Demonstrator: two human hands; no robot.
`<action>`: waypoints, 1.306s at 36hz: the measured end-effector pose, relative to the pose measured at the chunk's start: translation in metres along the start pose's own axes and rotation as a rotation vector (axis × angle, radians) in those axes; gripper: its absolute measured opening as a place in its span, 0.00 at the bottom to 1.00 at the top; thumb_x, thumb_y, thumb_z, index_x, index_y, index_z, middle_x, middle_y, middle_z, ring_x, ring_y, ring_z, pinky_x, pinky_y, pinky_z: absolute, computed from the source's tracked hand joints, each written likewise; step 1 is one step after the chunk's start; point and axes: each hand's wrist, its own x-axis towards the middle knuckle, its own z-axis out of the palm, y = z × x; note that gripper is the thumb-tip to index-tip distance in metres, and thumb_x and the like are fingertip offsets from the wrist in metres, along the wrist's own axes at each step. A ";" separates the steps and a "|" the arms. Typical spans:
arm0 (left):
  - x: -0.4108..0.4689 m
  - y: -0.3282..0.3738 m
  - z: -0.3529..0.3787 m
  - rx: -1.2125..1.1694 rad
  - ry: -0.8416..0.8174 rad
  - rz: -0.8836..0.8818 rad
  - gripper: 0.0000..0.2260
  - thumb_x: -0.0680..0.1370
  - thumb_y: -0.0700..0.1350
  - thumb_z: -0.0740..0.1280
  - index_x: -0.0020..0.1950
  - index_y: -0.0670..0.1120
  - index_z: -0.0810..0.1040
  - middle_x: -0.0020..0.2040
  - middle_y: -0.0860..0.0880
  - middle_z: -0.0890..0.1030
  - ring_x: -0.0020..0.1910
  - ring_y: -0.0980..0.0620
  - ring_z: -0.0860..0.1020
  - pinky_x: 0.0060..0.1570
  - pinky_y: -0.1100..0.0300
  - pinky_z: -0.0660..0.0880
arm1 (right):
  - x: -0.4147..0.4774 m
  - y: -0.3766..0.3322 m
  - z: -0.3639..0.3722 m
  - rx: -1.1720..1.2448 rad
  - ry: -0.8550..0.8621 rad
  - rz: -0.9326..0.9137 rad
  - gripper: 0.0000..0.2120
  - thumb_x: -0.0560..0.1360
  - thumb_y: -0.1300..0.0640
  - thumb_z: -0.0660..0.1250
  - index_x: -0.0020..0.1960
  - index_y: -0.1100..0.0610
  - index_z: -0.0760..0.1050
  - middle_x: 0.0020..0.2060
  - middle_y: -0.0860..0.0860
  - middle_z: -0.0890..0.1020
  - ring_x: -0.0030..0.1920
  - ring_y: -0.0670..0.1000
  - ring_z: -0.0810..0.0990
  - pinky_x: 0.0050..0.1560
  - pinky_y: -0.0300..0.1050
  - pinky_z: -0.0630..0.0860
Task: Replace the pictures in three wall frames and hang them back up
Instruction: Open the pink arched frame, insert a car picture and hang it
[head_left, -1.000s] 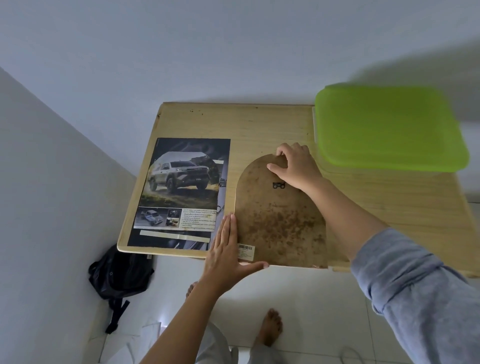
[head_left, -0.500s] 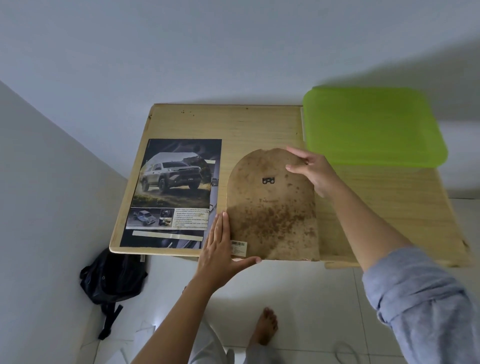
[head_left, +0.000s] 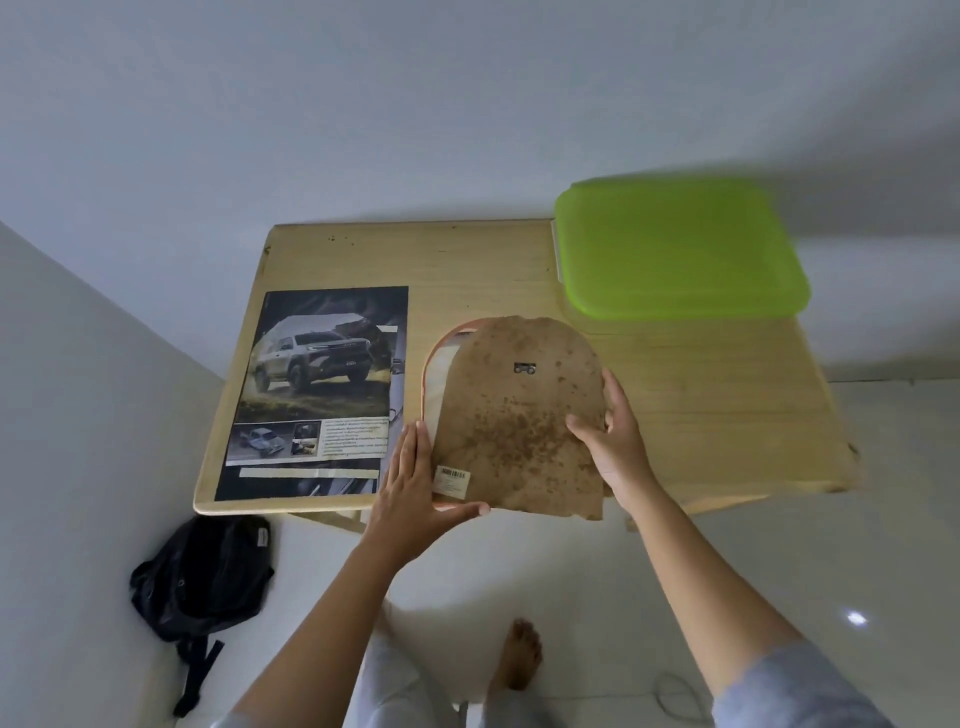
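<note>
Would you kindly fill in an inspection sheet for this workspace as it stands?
Surface: wooden table, a few dark specks near its far edge.
Job's things: arched frame face down; stained backing board askew over it, orange rim exposed at left; car poster flat beside it.
Clutter: green lidded container at the table's far right.
Grips: left hand flat against the frame's left edge; right hand holds the backing board's right edge.
Cables: possibly a thin looped cord on the floor.
Surroundings: white wall, tiled floor, black backpack on it.
</note>
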 end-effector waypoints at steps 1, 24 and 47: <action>0.000 -0.001 0.000 0.008 -0.011 0.011 0.59 0.58 0.81 0.52 0.74 0.49 0.30 0.75 0.52 0.33 0.73 0.54 0.34 0.71 0.53 0.41 | -0.001 0.002 -0.003 0.005 0.008 0.010 0.37 0.73 0.66 0.67 0.75 0.48 0.52 0.75 0.46 0.58 0.75 0.51 0.54 0.72 0.50 0.58; -0.004 -0.006 0.001 0.054 -0.015 0.048 0.58 0.57 0.82 0.48 0.73 0.49 0.30 0.70 0.57 0.29 0.70 0.59 0.31 0.70 0.54 0.40 | -0.007 0.013 -0.115 -0.526 0.503 0.070 0.21 0.74 0.55 0.67 0.65 0.59 0.72 0.58 0.60 0.75 0.58 0.61 0.75 0.59 0.54 0.74; -0.003 -0.009 0.005 0.058 0.021 0.058 0.57 0.58 0.82 0.47 0.74 0.48 0.32 0.72 0.56 0.32 0.72 0.57 0.33 0.71 0.53 0.41 | -0.016 0.042 -0.037 -1.129 0.056 -0.349 0.34 0.74 0.37 0.39 0.75 0.51 0.54 0.76 0.49 0.53 0.76 0.50 0.48 0.73 0.51 0.41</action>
